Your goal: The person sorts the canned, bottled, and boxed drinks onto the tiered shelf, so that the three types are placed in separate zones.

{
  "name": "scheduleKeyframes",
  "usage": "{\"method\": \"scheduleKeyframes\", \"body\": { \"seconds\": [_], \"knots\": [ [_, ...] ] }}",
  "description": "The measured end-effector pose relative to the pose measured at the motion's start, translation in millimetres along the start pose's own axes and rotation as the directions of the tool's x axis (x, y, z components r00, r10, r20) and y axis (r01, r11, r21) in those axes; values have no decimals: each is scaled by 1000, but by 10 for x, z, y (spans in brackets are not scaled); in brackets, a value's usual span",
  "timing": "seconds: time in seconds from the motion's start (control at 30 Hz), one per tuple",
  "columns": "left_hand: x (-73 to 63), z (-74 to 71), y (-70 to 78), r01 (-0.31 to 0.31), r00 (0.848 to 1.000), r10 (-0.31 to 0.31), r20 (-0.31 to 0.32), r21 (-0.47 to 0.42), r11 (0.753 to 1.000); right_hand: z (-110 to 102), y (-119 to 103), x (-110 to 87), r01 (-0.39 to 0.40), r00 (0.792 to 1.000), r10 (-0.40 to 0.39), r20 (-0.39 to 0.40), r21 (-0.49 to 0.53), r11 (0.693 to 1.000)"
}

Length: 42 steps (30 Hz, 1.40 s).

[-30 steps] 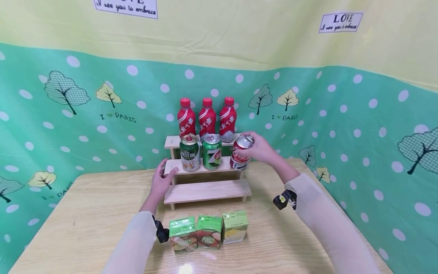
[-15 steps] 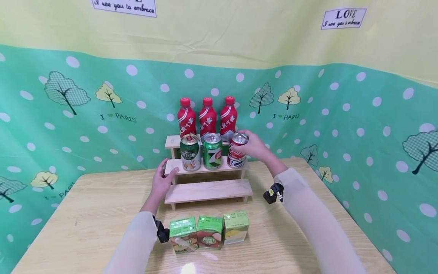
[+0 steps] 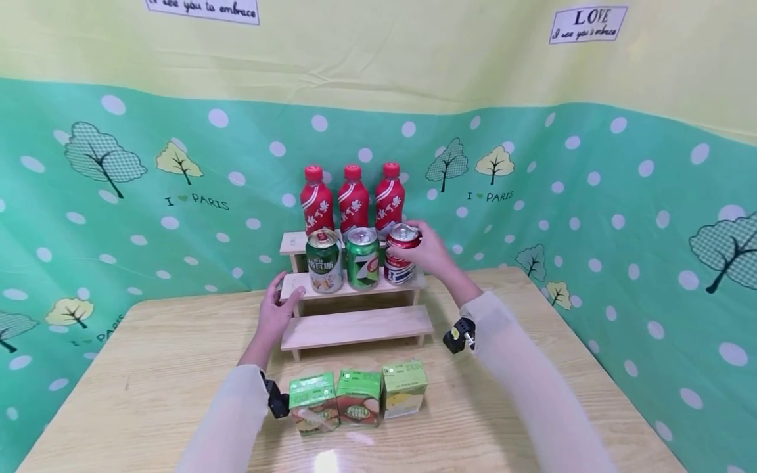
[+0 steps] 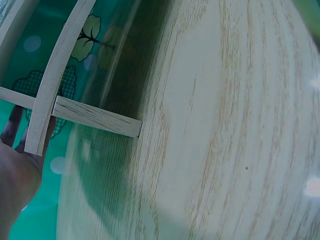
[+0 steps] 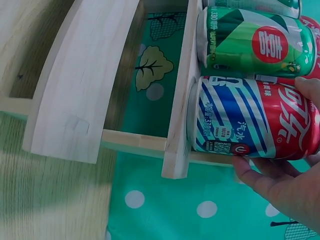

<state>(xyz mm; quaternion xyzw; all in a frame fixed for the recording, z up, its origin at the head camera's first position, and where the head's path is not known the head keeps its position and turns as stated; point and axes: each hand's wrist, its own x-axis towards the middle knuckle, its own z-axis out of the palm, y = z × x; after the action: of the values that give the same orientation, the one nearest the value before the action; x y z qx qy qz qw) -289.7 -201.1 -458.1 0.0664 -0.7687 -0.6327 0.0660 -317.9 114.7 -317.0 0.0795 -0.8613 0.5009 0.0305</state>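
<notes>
A wooden three-step rack (image 3: 357, 328) stands on the table. My right hand (image 3: 430, 253) grips a red soda can (image 5: 250, 117) with blue and white stripes, thumb on one side and fingers on the other. The can is upright at the right end of the middle step, its base right at the board. Left of it on that step stand a bright green can (image 3: 363, 259) and a dark green can (image 3: 324, 263) with a gold top. My left hand (image 3: 278, 307) holds the left end of the middle step, thumb over the board; the left wrist view shows its fingers (image 4: 12, 125) behind the wood.
Three red bottles (image 3: 353, 203) line the top step, close to the patterned cloth (image 3: 248, 151) behind. In front of the rack, three juice boxes (image 3: 358, 397) stand in a row on the wooden table (image 3: 177, 368), near my left wrist.
The right hand has moved the red can leftward, closer to the bright green can, and it has gone from tilted to upright on the middle step. The left hand keeps its hold.
</notes>
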Motion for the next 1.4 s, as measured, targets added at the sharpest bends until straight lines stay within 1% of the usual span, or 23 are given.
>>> {"method": "scheduleKeyframes", "body": {
  "seconds": [0.13,0.23,0.47,0.7,0.83,1.03,1.13,1.3,1.4],
  "knots": [
    [-5,-1,-10,7,1000,-7,-1,-4,1000,23,14,-1,3,1000,-3,-10,-9,1000],
    [-9,1,-8,-5,1000,5,-2,0,1000,31,32,1,1,1000,-1,-17,-18,1000],
    [-9,3,3,-10,1000,10,-3,1,1000,45,52,-8,0,1000,0,-25,6,1000],
    [8,5,-11,-34,999,34,7,-1,999,56,75,-29,-24,998,25,-56,13,1000],
    [10,8,-23,-30,1000,30,5,-2,1000,52,92,-58,-46,997,47,-58,25,999],
    [8,8,-12,-27,1000,27,0,2,1000,2,146,-130,-90,995,93,-36,72,993],
    [-7,5,14,-23,1000,23,5,10,1000,-45,161,-194,-92,995,95,-30,88,992],
    [-9,2,18,-13,1000,13,7,15,1000,-108,194,-300,-108,994,110,-23,68,992],
    [-4,-1,9,-6,1000,6,6,15,1000,-141,203,-373,-107,994,108,-5,53,993]
  ]
}}
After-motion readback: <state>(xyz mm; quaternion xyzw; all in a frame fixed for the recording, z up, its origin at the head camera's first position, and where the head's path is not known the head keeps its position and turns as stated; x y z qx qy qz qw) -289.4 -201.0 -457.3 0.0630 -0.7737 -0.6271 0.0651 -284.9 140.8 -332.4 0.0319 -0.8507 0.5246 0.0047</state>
